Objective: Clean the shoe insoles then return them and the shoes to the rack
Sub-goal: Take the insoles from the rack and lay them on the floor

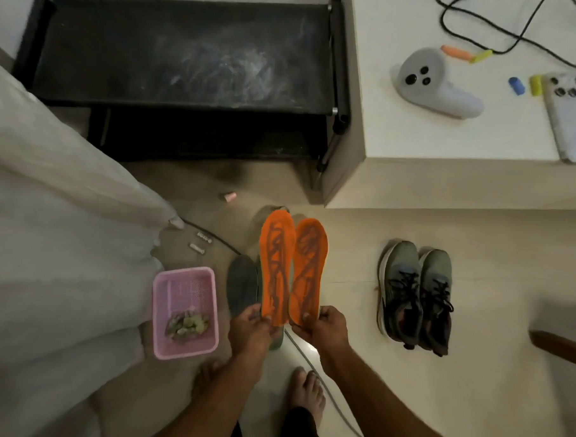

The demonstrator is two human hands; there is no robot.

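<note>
Orange insoles: I see my left hand pinching the left insole and my right hand pinching the right insole at the heels, held side by side, edges nearly touching. Grey shoes stand on open floor to the right; black rack stands far left, beside a white cabinet. Pink basket sits near left. No legible writing.
</note>
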